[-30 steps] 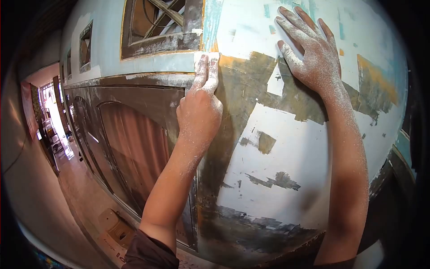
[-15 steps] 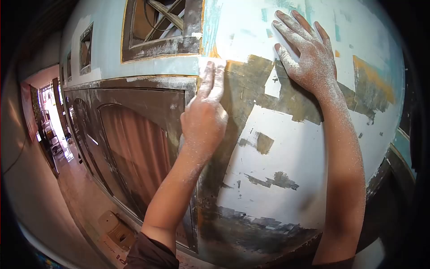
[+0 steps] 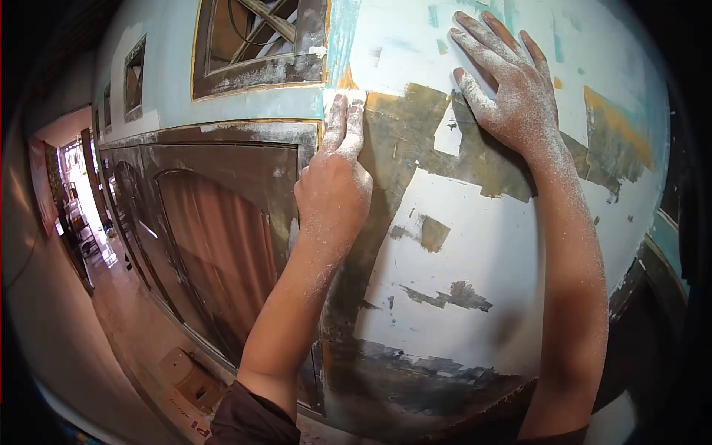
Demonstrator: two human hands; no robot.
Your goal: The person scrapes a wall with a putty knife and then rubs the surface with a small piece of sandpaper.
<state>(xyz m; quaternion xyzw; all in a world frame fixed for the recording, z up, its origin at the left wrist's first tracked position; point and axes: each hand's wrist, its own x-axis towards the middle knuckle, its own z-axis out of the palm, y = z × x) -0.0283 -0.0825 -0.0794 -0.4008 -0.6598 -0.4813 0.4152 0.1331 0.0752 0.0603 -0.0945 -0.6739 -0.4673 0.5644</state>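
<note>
White and olive-brown patches are spread over the wall (image 3: 460,222), directly in front of the person. Near its left edge it is met by the left hand (image 3: 334,174): two dusted fingers are stretched upward together, the others folded in; whether anything is held beneath them cannot be made out. To the right, the right hand (image 3: 515,107), also powdered white, is laid against the wall with its fingers spread. A dark window frame (image 3: 259,76) is set at upper left, and a reddish curtain (image 3: 215,230) is hung below. Lower down, a brown stool (image 3: 178,365) is seen.
</note>
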